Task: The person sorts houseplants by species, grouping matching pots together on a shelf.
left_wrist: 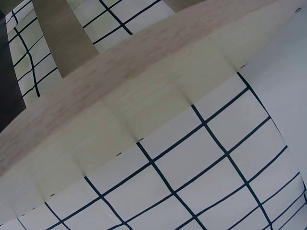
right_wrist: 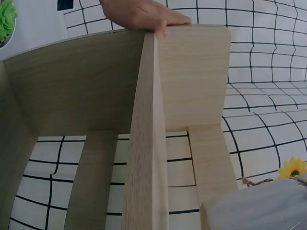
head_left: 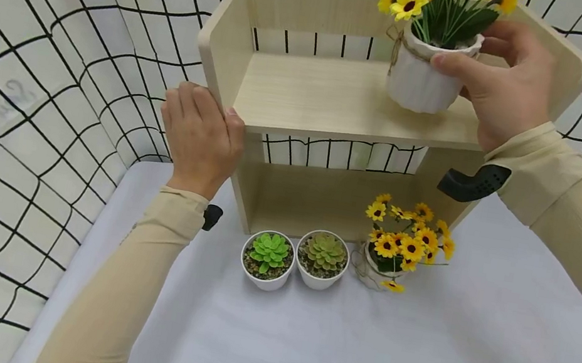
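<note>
On the upper board of the wooden shelf point(head_left: 338, 97), seen from my head, my right hand point(head_left: 503, 82) curls round the white flower pot point(head_left: 418, 78), which rests there. My left hand point(head_left: 201, 135) lies with straight fingers against the shelf's left wall. Below stand two succulent pots point(head_left: 293, 258) and a second flower pot point(head_left: 380, 268) on the bench point(head_left: 354, 356). From my left wrist, only wood and grid backdrop point(left_wrist: 211, 163) show. From my right wrist, the pot's rim point(right_wrist: 259, 211) peeks in.

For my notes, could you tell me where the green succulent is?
In the head view, the green succulent sits low on the table, leftmost of three pots.
</note>
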`<move>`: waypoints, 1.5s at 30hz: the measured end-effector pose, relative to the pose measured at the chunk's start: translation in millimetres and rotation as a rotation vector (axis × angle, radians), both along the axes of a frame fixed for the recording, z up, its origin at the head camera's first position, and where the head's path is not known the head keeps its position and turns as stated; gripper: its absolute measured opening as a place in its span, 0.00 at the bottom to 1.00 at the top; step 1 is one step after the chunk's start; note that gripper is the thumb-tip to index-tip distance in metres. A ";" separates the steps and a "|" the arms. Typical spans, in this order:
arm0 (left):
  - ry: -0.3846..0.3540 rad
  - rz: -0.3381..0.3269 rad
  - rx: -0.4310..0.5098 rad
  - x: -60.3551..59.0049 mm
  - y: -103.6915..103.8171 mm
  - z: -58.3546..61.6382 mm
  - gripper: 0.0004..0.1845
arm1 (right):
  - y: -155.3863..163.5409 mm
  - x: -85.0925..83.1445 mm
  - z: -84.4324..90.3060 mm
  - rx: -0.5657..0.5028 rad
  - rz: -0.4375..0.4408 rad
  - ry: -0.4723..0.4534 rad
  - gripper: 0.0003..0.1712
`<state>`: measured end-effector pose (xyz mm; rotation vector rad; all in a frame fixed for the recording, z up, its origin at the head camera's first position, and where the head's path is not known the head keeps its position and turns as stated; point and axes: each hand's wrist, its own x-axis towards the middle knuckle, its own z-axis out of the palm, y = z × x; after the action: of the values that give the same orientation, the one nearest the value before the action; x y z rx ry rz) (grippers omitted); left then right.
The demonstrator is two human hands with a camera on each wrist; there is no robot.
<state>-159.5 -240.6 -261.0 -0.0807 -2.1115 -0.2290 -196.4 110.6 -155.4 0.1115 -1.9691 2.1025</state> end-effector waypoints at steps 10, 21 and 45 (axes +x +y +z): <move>0.018 -0.010 -0.002 0.3 6.7 0.4 0.18 | 8.3 -13.5 0.1 0.229 -0.092 -0.124 0.39; 0.016 -0.005 -0.002 1.6 11.8 0.9 0.18 | 9.2 -25.0 0.2 0.207 -0.103 -0.143 0.40; -0.004 0.001 0.003 0.1 0.9 -0.4 0.20 | 7.7 -16.0 -12.6 0.324 -0.093 -0.163 0.41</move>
<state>-159.4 -239.7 -261.4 -0.0781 -2.1148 -0.2316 -212.4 118.2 -168.1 -0.0929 -2.3489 1.7702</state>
